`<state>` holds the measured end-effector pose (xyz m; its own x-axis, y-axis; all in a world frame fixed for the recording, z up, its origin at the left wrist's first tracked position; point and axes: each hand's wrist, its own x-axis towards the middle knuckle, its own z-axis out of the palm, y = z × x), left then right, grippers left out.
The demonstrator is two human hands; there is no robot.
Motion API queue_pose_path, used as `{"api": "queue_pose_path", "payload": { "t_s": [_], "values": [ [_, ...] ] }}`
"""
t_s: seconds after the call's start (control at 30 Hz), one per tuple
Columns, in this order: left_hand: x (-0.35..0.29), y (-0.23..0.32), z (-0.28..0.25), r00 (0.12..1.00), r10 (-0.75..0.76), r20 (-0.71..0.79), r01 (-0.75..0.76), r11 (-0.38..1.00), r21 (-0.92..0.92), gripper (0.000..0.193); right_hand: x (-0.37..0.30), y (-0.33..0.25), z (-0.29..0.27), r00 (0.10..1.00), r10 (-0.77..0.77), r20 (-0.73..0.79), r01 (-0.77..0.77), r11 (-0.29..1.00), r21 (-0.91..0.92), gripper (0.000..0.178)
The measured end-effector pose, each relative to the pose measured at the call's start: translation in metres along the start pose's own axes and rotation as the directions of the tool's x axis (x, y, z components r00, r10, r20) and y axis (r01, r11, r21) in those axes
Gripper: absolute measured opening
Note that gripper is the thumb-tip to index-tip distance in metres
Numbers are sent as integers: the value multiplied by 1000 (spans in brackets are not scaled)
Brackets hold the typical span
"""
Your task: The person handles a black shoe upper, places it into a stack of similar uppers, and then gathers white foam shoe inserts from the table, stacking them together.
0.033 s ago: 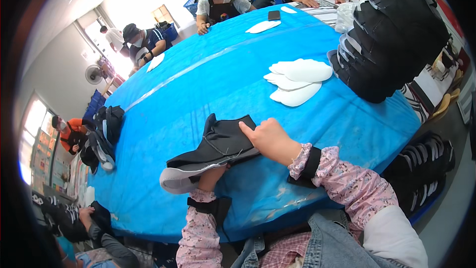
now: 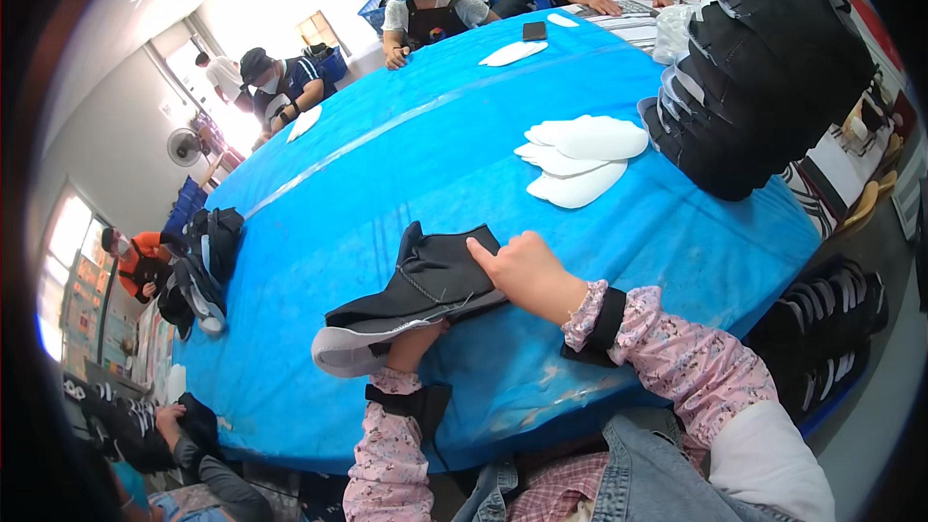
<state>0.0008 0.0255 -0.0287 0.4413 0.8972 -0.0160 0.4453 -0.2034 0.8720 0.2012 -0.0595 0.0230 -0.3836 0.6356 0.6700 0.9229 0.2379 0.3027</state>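
Note:
A black fabric shoe upper (image 2: 425, 275) with a grey edge and pale stitching is held over the near part of the blue-covered table (image 2: 319, 232). Its grey toe end points left. My left hand (image 2: 414, 346) holds it from beneath; the fingers are hidden behind the upper. My right hand (image 2: 527, 271) is closed at the upper's right end, thumb and finger pinching its edge. Beyond them lies a small pile of white insole-shaped pieces (image 2: 580, 150).
A tall stack of black shoe uppers (image 2: 764, 87) stands at the right. More uppers (image 2: 203, 271) lie on the left edge. A dark phone (image 2: 534, 31) and single white pieces (image 2: 512, 53) lie at the far side. Several people work around the table.

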Motion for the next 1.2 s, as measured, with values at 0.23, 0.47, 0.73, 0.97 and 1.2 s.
{"api": "queue_pose_path", "payload": {
  "t_s": [0.23, 0.47, 0.73, 0.97, 1.2],
  "values": [
    [11, -1, -13, 766, 642, -27, -555, 682, 476, 47, 5, -20, 2, 999, -13, -47, 8, 994, -106, 46],
    [15, -16, -14, 813, 581, 27, -515, 697, 500, 47, 5, -30, -3, 999, -9, -52, 5, 998, -68, 46],
    [-15, -44, 26, 787, 613, 72, -450, 490, 747, 45, -11, -77, 13, 970, 30, 239, 112, 823, -558, 47],
    [-44, -36, 66, 805, 586, 91, -520, 624, 583, 38, -62, -79, 24, 952, 95, 289, 36, 909, -416, 47],
    [-63, -43, 89, 713, 669, 210, -627, 473, 619, 30, -82, -91, 24, 948, 129, 291, -42, 956, -289, 46]
  ]
}}
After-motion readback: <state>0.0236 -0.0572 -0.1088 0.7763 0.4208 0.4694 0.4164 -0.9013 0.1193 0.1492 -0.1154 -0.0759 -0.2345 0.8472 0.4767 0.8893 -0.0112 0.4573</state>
